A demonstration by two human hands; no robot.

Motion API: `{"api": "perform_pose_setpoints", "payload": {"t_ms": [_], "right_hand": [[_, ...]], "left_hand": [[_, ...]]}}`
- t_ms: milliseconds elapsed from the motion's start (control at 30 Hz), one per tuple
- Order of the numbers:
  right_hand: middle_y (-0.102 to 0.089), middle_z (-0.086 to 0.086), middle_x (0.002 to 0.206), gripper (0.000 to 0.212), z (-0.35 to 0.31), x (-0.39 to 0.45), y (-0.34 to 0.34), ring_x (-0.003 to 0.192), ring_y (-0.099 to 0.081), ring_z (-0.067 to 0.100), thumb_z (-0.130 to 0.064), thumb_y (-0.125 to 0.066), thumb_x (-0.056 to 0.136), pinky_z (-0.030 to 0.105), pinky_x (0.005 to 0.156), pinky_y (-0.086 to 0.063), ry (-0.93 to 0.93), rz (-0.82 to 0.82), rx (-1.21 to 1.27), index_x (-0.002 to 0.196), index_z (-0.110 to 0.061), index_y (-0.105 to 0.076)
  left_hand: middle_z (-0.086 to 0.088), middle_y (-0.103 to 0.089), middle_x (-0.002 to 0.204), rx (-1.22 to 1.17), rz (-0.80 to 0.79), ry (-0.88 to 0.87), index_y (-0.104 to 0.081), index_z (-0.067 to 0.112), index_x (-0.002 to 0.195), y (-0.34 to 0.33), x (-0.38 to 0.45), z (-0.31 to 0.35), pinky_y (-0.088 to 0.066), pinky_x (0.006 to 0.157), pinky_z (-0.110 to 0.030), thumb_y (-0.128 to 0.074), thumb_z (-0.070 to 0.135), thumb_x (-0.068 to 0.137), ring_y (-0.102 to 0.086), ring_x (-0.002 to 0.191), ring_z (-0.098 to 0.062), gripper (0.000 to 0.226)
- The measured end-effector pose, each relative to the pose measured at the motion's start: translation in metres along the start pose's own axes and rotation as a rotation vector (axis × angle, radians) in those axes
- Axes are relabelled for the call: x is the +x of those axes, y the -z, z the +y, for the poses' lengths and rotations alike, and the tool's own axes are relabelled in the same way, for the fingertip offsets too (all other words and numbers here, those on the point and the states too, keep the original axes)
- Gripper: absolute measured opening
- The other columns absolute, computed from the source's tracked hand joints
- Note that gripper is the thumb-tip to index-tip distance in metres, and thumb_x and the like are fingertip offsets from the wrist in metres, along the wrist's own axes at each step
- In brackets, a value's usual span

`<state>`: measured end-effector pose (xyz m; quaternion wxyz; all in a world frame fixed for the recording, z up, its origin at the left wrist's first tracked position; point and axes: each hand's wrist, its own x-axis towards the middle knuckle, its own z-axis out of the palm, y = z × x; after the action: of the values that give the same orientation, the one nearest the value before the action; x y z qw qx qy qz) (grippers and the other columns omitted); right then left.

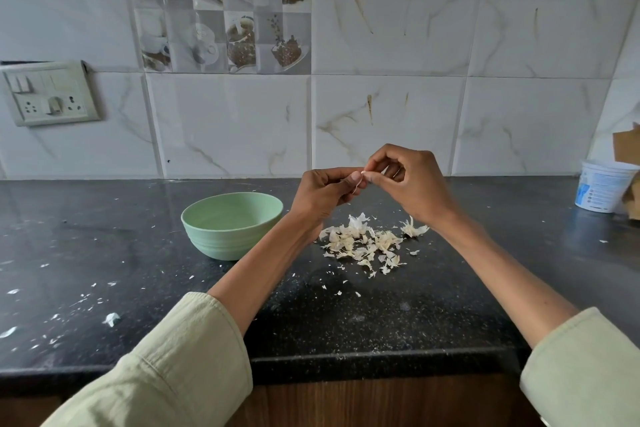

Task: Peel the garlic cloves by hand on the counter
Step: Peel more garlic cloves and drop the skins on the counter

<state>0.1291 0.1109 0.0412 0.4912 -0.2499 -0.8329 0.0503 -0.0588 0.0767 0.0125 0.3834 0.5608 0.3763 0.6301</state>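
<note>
Above the middle of the frame, over the dark speckled counter (381,315), both hands are raised and meet fingertip to fingertip. The left hand (320,192) has its fingers curled in, thumb and forefinger pinching a small garlic clove (356,180), of which only a pale sliver and a thin curl of skin show between the fingers. The right hand (412,180) is curled too, its thumb and forefinger nipping the clove's top end, right against the left thumb. Both forearms come up from the lower corners in pale green sleeves.

Just below the hands, on the counter, lies a loose heap of papery garlic skins (363,243), with a separate tuft of skin (414,227) a little to its right. Small white flakes are scattered across the counter toward the lower left.

Left of the heap, near the left forearm, stands a mint-green bowl (232,224). What I can see of its inside looks bare, though the near rim hides the bottom, so I cannot tell if anything lies there.

At the right edge of the frame, against the tiled wall, stands a white plastic tub (602,185); its contents are out of sight, and brown cardboard (627,149) leans beside it. A switch-and-socket plate (50,94) hangs on the wall at the left.
</note>
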Motion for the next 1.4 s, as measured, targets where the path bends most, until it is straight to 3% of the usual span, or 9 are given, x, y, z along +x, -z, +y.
{"api": "perform_pose_setpoints", "payload": {"t_ms": [367,633,800,900,967,1067,1200,1300,1400], "right_hand": [[-0.071,-0.007,0.081,0.007,0.002,0.000,-0.002,0.072,-0.066,0.012,-0.011,-0.078,0.094,0.030,0.069,-0.057,0.043,-0.059,-0.035,0.096,-0.014,-0.072],[-0.071,-0.005,0.081,0.009,-0.002,-0.001,-0.007,0.071,-0.064,0.017,-0.008,-0.079,0.092,0.025,0.068,-0.054,0.008,-0.152,0.025,0.093,-0.013,-0.072],[-0.075,-0.007,0.081,0.009,0.008,-0.003,-0.007,0.073,-0.068,0.014,-0.029,-0.084,0.088,0.041,0.072,-0.060,-0.074,-0.355,-0.002,0.089,-0.029,-0.076],[-0.075,-0.010,0.079,0.016,0.007,-0.004,-0.004,0.070,-0.069,0.010,-0.045,-0.078,0.093,0.034,0.068,-0.058,-0.075,-0.385,-0.050,0.088,-0.030,-0.075],[-0.074,-0.007,0.072,0.022,0.004,-0.003,-0.001,0.062,-0.067,0.010,-0.040,-0.074,0.097,0.024,0.062,-0.052,-0.076,-0.351,-0.030,0.084,-0.022,-0.073],[-0.070,-0.003,0.069,0.021,0.003,-0.002,0.003,0.062,-0.063,0.014,-0.028,-0.078,0.095,0.032,0.064,-0.052,-0.075,-0.317,-0.014,0.081,-0.019,-0.066],[-0.069,-0.003,0.082,0.024,0.004,-0.003,0.006,0.073,-0.064,0.014,-0.015,-0.084,0.087,0.033,0.072,-0.055,-0.089,-0.363,0.017,0.092,-0.019,-0.061],[-0.073,-0.005,0.090,0.023,0.005,-0.001,0.006,0.083,-0.070,0.015,-0.006,-0.078,0.087,0.033,0.080,-0.059,-0.091,-0.378,0.016,0.099,-0.020,-0.064],[-0.074,-0.002,0.092,0.015,0.005,0.000,0.005,0.081,-0.073,0.015,-0.005,-0.070,0.094,0.028,0.072,-0.056,-0.144,-0.328,0.055,0.100,-0.019,-0.067]], "left_hand": [[-0.009,-0.072,0.082,-0.113,0.057,0.061,-0.080,0.001,0.103,-0.006,-0.002,0.004,-0.057,0.071,-0.018,-0.075,0.008,0.095,-0.063,0.074,-0.012,0.012],[-0.007,-0.075,0.085,-0.229,0.127,0.112,-0.081,0.005,0.100,-0.006,0.001,0.004,-0.059,0.075,-0.020,-0.077,0.011,0.093,-0.066,0.077,-0.012,0.010],[-0.004,-0.076,0.091,-0.260,0.152,0.131,-0.081,0.008,0.108,-0.001,0.002,0.005,-0.055,0.075,-0.018,-0.075,0.013,0.095,-0.064,0.078,-0.008,0.014],[-0.001,-0.076,0.096,-0.231,0.125,0.156,-0.081,0.012,0.114,0.000,0.001,0.006,-0.052,0.074,-0.017,-0.073,0.012,0.098,-0.064,0.086,-0.007,0.018],[0.002,-0.074,0.096,-0.214,0.100,0.168,-0.080,0.014,0.118,0.000,0.001,0.006,-0.052,0.079,-0.020,-0.070,0.012,0.100,-0.065,0.089,-0.008,0.020],[0.001,-0.073,0.094,-0.202,0.059,0.150,-0.079,0.011,0.121,0.001,0.002,0.003,-0.053,0.086,-0.025,-0.067,0.010,0.102,-0.066,0.088,-0.008,0.022],[-0.007,-0.075,0.095,-0.171,0.111,0.101,-0.076,0.001,0.120,0.000,0.003,0.001,-0.056,0.080,-0.023,-0.073,0.009,0.097,-0.067,0.083,-0.011,0.024],[-0.007,-0.075,0.087,-0.072,0.147,0.060,-0.078,0.001,0.109,0.001,0.004,0.000,-0.056,0.075,-0.022,-0.080,0.018,0.093,-0.065,0.077,-0.010,0.023],[-0.007,-0.074,0.082,0.011,0.159,0.035,-0.078,0.004,0.101,0.000,0.004,-0.002,-0.056,0.073,-0.021,-0.082,0.021,0.092,-0.065,0.073,-0.011,0.020]]}}
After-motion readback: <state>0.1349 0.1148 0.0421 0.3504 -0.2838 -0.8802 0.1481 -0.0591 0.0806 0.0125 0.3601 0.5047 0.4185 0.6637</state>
